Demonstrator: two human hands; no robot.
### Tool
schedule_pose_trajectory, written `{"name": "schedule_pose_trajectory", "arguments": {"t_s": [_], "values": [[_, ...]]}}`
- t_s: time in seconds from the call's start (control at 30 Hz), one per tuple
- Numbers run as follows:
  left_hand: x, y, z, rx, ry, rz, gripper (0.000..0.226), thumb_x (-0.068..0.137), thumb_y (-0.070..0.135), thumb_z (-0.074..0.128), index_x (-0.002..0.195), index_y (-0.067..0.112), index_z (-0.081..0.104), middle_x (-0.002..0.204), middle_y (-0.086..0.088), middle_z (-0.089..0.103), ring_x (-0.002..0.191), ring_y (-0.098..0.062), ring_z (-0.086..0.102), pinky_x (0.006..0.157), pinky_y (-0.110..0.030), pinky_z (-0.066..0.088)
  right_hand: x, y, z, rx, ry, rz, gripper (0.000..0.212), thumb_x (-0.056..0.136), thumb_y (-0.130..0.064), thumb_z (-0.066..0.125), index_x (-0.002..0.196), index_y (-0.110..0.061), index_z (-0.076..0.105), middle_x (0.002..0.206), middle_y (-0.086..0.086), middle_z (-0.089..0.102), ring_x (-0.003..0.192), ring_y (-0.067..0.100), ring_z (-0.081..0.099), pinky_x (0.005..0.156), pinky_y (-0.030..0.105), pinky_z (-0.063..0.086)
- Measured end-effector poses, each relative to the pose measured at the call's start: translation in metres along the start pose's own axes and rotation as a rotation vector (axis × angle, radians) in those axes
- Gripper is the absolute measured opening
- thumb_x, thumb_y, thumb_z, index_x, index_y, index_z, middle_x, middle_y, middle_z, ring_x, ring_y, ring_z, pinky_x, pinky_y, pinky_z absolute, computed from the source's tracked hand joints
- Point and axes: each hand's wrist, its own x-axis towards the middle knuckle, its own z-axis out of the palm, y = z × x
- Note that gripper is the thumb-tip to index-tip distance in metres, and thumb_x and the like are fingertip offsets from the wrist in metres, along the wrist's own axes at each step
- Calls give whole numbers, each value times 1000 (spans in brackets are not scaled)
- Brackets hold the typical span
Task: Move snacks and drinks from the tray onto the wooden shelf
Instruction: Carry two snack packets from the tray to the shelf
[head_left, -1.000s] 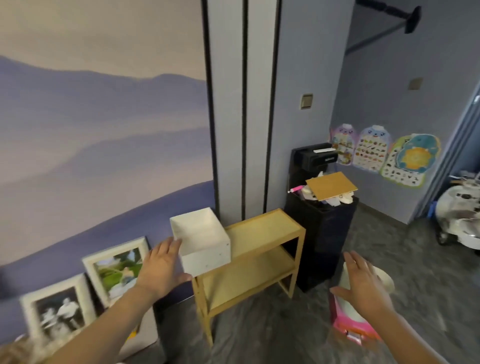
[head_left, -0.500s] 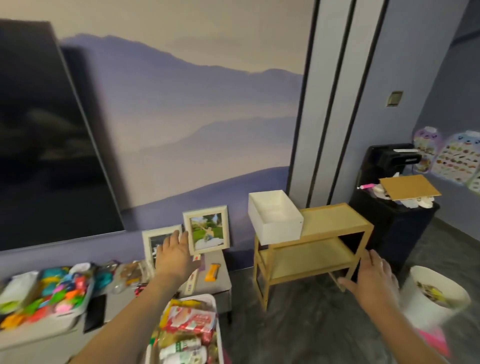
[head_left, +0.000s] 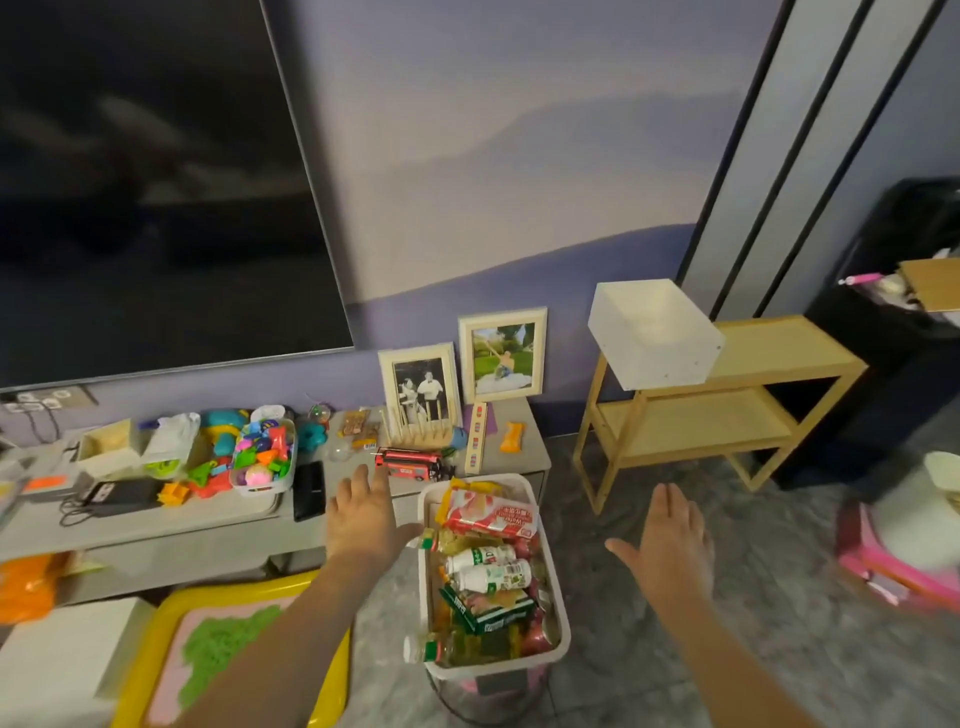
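A white tray (head_left: 551, 564) stands at the bottom centre, packed with snacks and drinks: a red wafer packet (head_left: 491, 513), white drink bottles (head_left: 488, 568), a green box (head_left: 488, 612) and a yellow-green bottle (head_left: 457, 648). My left hand (head_left: 363, 514) hovers open just left of the tray's far corner. My right hand (head_left: 670, 540) is spread open to the tray's right, holding nothing. The wooden shelf (head_left: 727, 410) stands to the right against the wall, with a white open box (head_left: 652, 332) on its top at the left end.
A low grey cabinet (head_left: 208, 519) holds a basket of toys (head_left: 262, 454), two photo frames (head_left: 503, 353), a red toy bus (head_left: 410, 463) and a black phone (head_left: 308, 490). A yellow sand tray (head_left: 156, 634) lies bottom left. A black unit (head_left: 904, 332) and a pink stool (head_left: 893, 561) are at right.
The view has swung left and down from the shelf, so the tray and the cabinet now fill the middle. Both hands stayed open and now flank the tray.
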Motion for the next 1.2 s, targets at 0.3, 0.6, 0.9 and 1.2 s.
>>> {"name": "schedule_pose_trajectory", "arguments": {"t_s": [0.3,0.6,0.9,1.2], "values": [[7,4,33,-1,-77,-1,97,77,63,61,149,19,13,158,-8,14,145,-28,16,118,-42,21,15,-17,22,-16,-26,-43,104,80,-63,59,151,-10,4,159,8,13,145,28,14,116,41,23],[16,43,62,-24,-120,-91,92,81,57,60,150,20,11,159,-7,10,146,-27,11,119,-41,18,75,-19,43,-39,-75,-181,103,80,-61,61,151,-12,5,158,8,16,146,27,16,118,40,24],[7,80,95,-63,-137,-258,93,81,60,57,150,18,10,159,-8,10,146,-28,12,117,-40,19,132,-21,65,-67,-133,-430,102,80,-57,64,152,-16,6,160,4,14,147,25,15,117,39,23],[-9,87,116,-112,-176,-384,99,80,60,58,151,19,3,160,-7,5,147,-28,6,119,-41,14,144,-38,87,-36,-212,-613,101,79,-57,64,152,-14,9,159,5,16,146,25,15,118,38,22]]}}
